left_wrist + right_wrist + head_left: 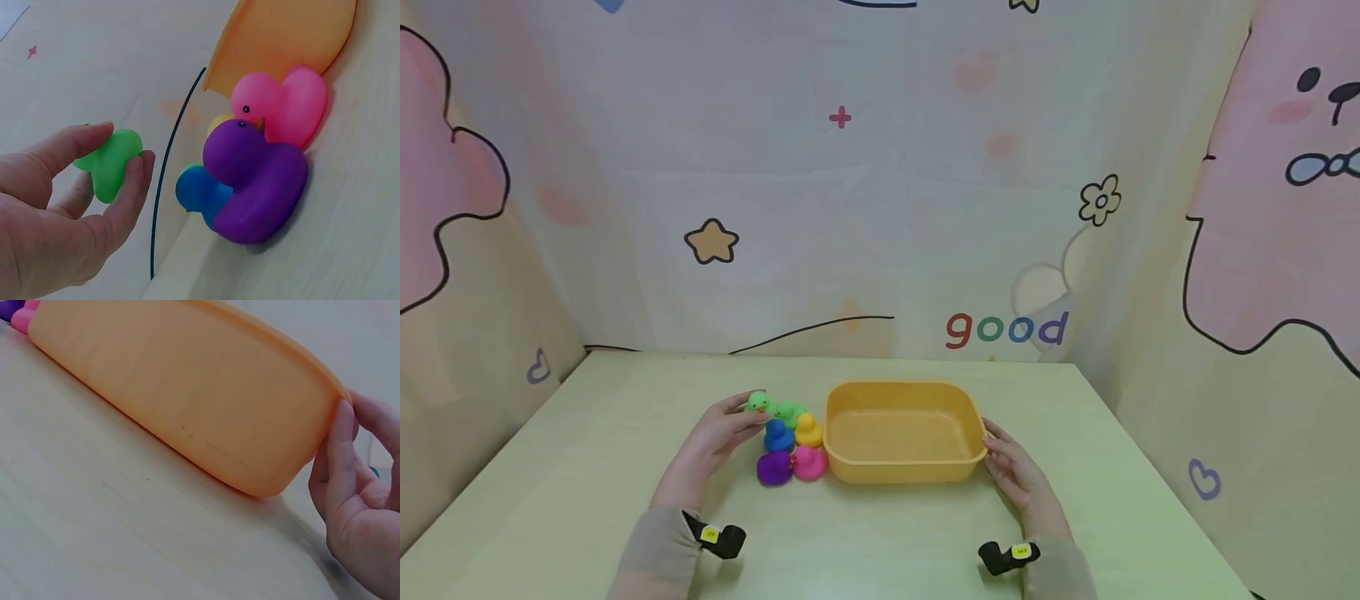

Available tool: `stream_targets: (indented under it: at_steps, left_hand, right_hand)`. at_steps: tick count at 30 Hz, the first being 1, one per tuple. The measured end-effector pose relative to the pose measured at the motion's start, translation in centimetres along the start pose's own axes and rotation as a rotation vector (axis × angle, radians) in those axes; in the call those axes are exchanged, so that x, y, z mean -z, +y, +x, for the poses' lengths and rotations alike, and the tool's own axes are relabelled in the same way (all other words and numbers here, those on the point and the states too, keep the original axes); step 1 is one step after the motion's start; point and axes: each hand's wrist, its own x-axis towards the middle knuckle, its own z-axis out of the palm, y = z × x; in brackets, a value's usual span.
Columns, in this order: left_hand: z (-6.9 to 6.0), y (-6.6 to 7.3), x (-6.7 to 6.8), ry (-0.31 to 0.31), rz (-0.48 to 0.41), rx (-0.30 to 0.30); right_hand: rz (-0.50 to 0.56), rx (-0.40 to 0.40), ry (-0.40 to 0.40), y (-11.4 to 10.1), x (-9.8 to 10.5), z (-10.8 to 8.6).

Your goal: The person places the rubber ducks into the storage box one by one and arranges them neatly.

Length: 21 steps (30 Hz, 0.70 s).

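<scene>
My left hand (718, 433) pinches a green rubber duck (112, 164) between thumb and fingers, raised off the table in the left wrist view. Close by it is a cluster of rubber ducks: another green one (789, 412), a blue one (778, 437), a yellow one (808, 430), a purple one (774, 469) and a pink one (810, 463). Against the cluster's right side stands a yellow-orange plastic basin (906, 473), with nothing inside. At the basin's right end, my right hand (1018, 471) holds the rim by its fingertips.
A pale wooden table (880, 542) lies beneath everything. Printed cloth walls (880, 217) with cartoon shapes enclose its back and both sides. Each wrist wears a small black camera, such as the left one (724, 542).
</scene>
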Motion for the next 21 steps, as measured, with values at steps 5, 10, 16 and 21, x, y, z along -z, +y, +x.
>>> stream_targets:
  at_steps: [5, 10, 16, 21]
  left_hand:
    - [1.0, 0.4, -1.9, -0.011, 0.022, 0.015]
    - [2.0, 0.8, -4.1, -0.06, -0.005, 0.005]
    - [3.6, 0.9, -7.4, -0.086, -0.003, 0.004]
    - [4.6, 0.8, -10.7, -0.105, -0.032, 0.017]
  right_hand:
    - [0.009, -0.017, 0.053, 0.0, -0.2, 0.0]
    - [-0.028, 0.007, 0.038, 0.1, 0.0, 0.1]
    - [-0.035, 0.039, -0.017, 0.2, 0.3, 0.1]
    - [-0.028, 0.054, -0.022, 0.4, 0.2, 0.1]
